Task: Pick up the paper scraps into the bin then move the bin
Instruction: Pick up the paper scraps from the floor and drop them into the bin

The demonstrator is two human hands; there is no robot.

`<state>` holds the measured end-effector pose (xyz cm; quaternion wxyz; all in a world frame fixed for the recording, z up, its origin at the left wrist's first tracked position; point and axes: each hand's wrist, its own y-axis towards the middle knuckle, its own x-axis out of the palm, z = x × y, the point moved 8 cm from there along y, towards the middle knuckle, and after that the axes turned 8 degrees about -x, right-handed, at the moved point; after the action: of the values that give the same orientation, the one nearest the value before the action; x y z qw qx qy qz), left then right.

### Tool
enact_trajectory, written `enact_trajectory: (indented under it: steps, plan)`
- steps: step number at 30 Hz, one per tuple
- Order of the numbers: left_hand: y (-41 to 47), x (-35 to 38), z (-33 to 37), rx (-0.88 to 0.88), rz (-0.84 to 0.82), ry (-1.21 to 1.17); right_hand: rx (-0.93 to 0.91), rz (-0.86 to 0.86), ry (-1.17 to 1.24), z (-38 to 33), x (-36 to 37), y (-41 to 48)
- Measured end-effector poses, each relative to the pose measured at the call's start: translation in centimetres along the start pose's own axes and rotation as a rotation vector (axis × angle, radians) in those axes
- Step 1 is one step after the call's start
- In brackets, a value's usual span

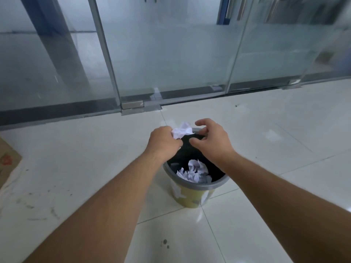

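Note:
A small bin (191,196) with a grey rim, black liner and yellow-green wall stands on the white tiled floor. Crumpled white paper scraps (193,171) lie inside it. Both my hands hover over the bin's mouth. My left hand (163,139) is closed on a crumpled white paper scrap (181,130), which sticks out above the bin's far rim. My right hand (210,137) is beside it with fingers curled and apart, holding nothing. My forearms hide parts of the bin's rim.
A glass wall with a glass door (171,54) runs across the back, with a metal floor hinge (133,107). A brown cardboard box (7,160) lies at the left edge. Dark scuffs (165,243) mark the tiles in front.

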<state>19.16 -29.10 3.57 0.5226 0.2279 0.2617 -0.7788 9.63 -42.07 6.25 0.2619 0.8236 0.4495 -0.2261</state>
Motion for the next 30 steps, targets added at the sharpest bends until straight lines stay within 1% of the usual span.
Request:
enact_trajectory:
  steps: [3,7,11,14,16,19,22,26,28,30]
  plan:
    - [0.1,1.2,1.2,-0.020,-0.031,0.000,0.020,0.038,-0.009,0.7,-1.3,0.2]
    - [0.1,2.6,1.7,0.006,-0.138,0.038,0.050,0.097,-0.016,2.3,-3.3,0.7]
    - [0.7,2.0,-1.1,0.020,-0.075,0.113,0.119,0.173,-0.068,5.6,-5.4,0.9]
    - [1.3,1.1,-4.5,-0.064,-0.037,0.142,0.189,0.194,-0.149,8.8,-6.1,0.1]
    - [1.4,1.1,-6.7,-0.127,-0.039,0.170,0.252,0.162,-0.197,11.0,-5.7,-0.5]
    - [1.6,2.4,-8.6,-0.194,-0.093,0.167,0.358,0.016,-0.276,13.7,-3.7,-1.3]
    - [2.0,3.7,-8.8,-0.216,-0.128,0.134,0.415,-0.104,-0.324,15.1,-1.5,-1.6]
    - [2.4,5.7,-8.4,-0.188,-0.154,0.102,0.504,-0.133,-0.317,16.8,-0.6,-1.6]
    - [2.5,6.7,-8.6,-0.169,-0.129,0.117,0.510,-0.148,-0.298,17.5,0.0,-1.7]
    - [2.7,7.4,-9.0,-0.157,-0.084,0.112,0.492,-0.127,-0.307,18.1,0.3,-1.7]
